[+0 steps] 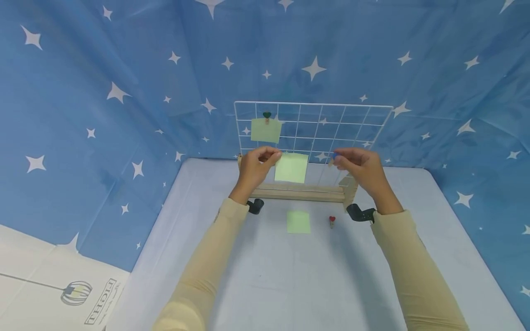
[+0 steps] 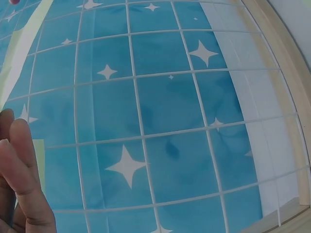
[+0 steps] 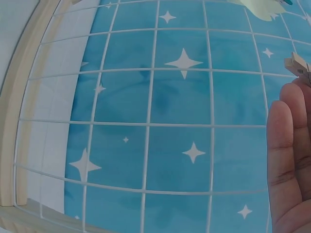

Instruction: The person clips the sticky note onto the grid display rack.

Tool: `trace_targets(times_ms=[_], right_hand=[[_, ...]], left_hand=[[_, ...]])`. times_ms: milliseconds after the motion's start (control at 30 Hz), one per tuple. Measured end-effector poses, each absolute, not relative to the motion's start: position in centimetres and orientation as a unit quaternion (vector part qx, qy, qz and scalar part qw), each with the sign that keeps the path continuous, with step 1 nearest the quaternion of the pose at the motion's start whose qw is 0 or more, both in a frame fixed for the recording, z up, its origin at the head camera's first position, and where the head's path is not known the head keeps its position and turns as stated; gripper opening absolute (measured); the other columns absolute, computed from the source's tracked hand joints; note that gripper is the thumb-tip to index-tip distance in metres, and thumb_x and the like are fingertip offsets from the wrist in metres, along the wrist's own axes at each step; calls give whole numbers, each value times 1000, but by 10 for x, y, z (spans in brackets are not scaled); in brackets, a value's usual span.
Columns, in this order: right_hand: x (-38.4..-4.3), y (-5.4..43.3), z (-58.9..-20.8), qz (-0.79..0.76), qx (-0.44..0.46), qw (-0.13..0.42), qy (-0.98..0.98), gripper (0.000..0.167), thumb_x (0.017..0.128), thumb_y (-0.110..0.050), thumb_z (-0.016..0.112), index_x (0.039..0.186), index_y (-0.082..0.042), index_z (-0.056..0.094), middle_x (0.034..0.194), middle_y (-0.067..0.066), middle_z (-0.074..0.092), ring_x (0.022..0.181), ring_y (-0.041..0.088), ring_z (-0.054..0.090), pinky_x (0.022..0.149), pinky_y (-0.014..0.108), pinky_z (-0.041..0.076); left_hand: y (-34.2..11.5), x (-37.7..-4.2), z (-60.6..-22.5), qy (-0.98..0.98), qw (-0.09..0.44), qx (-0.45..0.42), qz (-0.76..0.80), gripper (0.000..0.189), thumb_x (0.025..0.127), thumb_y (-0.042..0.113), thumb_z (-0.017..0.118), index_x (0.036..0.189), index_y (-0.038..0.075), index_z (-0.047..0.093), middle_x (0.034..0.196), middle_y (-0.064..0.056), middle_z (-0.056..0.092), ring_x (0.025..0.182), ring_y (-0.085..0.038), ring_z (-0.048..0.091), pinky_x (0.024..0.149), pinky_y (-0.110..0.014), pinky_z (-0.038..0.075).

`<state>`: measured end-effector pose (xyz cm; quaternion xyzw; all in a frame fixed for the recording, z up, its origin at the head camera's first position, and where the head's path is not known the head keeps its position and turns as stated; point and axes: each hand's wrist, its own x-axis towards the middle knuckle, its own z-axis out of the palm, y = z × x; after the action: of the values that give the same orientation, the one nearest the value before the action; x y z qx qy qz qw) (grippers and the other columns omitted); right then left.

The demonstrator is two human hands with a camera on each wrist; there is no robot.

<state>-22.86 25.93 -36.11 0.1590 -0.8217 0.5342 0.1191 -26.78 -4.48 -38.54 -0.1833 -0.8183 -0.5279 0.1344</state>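
Note:
My left hand (image 1: 257, 166) pinches a pale green paper square (image 1: 291, 168) by its upper left corner, in front of a white wire grid (image 1: 314, 105). To the right of that paper, my right hand (image 1: 362, 166) pinches a small wooden clothespin with a blue top (image 1: 333, 159); its wooden tip (image 3: 297, 65) shows above the fingers in the right wrist view. Higher on the grid at the left, another green paper square (image 1: 265, 131) hangs under a clothespin with a dark green heart (image 1: 267, 115).
The grid stands in a wooden base (image 1: 300, 193) near the back of the white table (image 1: 265, 285). In front of the base lie another green paper square (image 1: 298, 222) and a clothespin with a red heart (image 1: 332, 221). A blue star-patterned curtain (image 1: 265, 55) hangs behind.

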Motion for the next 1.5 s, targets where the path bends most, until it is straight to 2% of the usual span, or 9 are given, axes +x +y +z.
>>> trace_targets(times_ms=[367,500,600,767,833,1033,1400,1500], right_hand=[[-231,257,-355,528,174,129,-821,26,105,-1,69,126,13,72,99,-21,74,86,-6,72,81,12,57],[-232,257,-354,509,171,134,-833,26,104,-4,70,127,9,74,107,-8,77,86,-5,71,81,12,56],[-234,257,-353,499,167,133,-840,27,104,-7,71,127,7,75,116,9,78,86,-4,71,82,11,55],[-235,256,-349,499,164,126,-842,27,105,-9,71,128,6,75,116,0,77,88,-4,71,83,11,55],[-235,256,-347,499,165,126,-841,27,105,-9,71,127,6,75,112,-11,75,87,-5,71,83,11,55],[-239,253,-344,507,173,120,-836,26,105,-7,71,126,8,74,108,-16,74,88,-6,71,83,12,57],[-245,255,-339,484,171,104,-852,27,106,-9,71,127,7,74,108,-19,72,89,-7,69,84,10,53],[-246,255,-337,475,169,106,-857,27,106,-9,71,127,6,74,111,-10,76,89,-6,68,83,10,52]], left_hand=[[-41,-270,-375,-815,137,-189,-530,22,107,27,73,117,10,82,101,-6,78,95,-21,70,85,-38,55],[-40,-271,-374,-813,141,-186,-533,22,107,28,72,118,11,82,101,-5,78,96,-21,71,84,-38,55],[-40,-272,-374,-813,145,-182,-535,22,107,28,73,117,11,82,101,-5,79,95,-20,71,81,-37,55],[-38,-275,-374,-810,152,-180,-538,22,106,28,73,116,11,82,99,-5,79,93,-19,71,73,-32,55],[-38,-276,-373,-806,153,-180,-542,22,106,29,73,117,12,82,100,-4,79,94,-19,71,71,-31,56],[-40,-277,-371,-796,159,-180,-556,22,107,27,73,117,10,82,104,-5,79,96,-18,71,69,-29,59],[-36,-281,-363,-794,173,-191,-551,22,106,26,75,118,9,82,104,-7,79,97,-20,72,67,-29,59],[-35,-282,-363,-791,172,-188,-556,22,106,26,75,119,9,82,104,-7,79,96,-20,72,67,-29,61]])
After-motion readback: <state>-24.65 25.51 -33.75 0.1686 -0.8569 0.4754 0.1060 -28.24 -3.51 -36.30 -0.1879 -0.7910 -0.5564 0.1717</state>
